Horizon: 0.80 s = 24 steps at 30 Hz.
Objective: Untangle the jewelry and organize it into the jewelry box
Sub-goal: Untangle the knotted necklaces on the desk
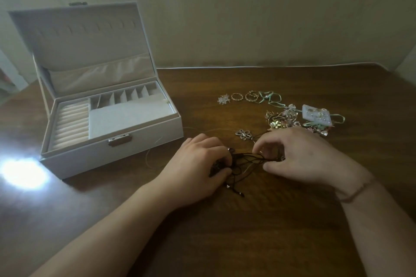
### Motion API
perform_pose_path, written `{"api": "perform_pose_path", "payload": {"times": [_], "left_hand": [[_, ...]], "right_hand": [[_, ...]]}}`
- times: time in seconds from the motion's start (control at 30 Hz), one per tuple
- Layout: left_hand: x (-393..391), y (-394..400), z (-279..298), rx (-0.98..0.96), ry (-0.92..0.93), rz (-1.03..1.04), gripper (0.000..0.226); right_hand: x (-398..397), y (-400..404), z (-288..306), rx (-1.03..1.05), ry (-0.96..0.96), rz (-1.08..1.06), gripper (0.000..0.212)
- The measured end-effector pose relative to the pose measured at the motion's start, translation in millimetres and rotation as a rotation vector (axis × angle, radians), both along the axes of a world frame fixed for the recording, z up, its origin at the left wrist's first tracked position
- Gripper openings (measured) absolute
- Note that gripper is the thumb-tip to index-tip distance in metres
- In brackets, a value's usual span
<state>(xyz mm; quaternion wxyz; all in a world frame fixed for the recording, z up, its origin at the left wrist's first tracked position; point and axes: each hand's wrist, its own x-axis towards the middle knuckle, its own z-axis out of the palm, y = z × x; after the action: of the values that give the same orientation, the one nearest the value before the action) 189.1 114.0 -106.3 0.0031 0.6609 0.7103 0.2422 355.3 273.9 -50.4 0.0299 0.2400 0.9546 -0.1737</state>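
A tangle of thin black cords (245,161) lies on the wooden table between my hands. My left hand (200,164) grips one end of the tangle with curled fingers. My right hand (301,155) pinches the other end between thumb and fingers. A silver flower pendant (244,134) lies just beyond the cords. The white jewelry box (139,135) stands open at the left, its ring rolls and small compartments showing. A heap of mixed jewelry (286,119) sits behind my right hand.
Two gold rings (237,96), a small flower piece (223,99), a mint ribbon (270,96) and a white earring card (316,116) lie at the back right. A bright glare spot (22,171) marks the table at the left. A wall runs behind the table.
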Motion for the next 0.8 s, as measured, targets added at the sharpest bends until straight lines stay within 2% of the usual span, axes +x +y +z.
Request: {"api": "perform_pose_path", "payload": {"times": [0.1, 0.23, 0.4, 0.47, 0.53, 0.57, 0.6, 0.67, 0.73, 0.8], "left_hand": [[-4, -2, -1, 0.001, -0.118, 0.007, 0.014], [-9, -4, 1, 0.005, -0.227, 0.026, 0.02], [-13, -6, 3, 0.092, -0.261, 0.038, 0.02], [-15, -6, 5, 0.162, -0.312, 0.083, 0.016], [-19, -8, 9, 0.183, -0.372, 0.142, 0.023], [-23, -10, 11, 0.155, -0.39, 0.155, 0.028], [-27, -12, 14, 0.106, -0.395, 0.151, 0.031], [-37, -19, 20, -0.024, -0.308, 0.113, 0.031], [-43, -25, 26, -0.157, -0.192, 0.083, 0.032], [-45, -29, 30, -0.256, -0.188, 0.063, 0.035]], "right_hand": [[-1, 4, -7, -0.013, 0.073, 0.011, 0.008], [1, 10, -6, -0.11, 0.326, -0.109, 0.012], [-1, 9, -8, 0.05, 0.252, -0.188, 0.008], [-1, 4, -8, 0.131, 0.281, -0.2, 0.026], [-5, -11, -11, 0.127, 0.547, -0.121, 0.049], [-9, -21, -12, 0.041, 0.694, -0.051, 0.049], [-15, -32, -16, -0.043, 0.75, 0.03, 0.041], [-28, -46, -29, -0.062, 0.617, 0.122, 0.026], [-38, -47, -42, 0.018, 0.479, 0.109, 0.026], [-41, -42, -42, 0.039, 0.424, 0.035, 0.029]]}}
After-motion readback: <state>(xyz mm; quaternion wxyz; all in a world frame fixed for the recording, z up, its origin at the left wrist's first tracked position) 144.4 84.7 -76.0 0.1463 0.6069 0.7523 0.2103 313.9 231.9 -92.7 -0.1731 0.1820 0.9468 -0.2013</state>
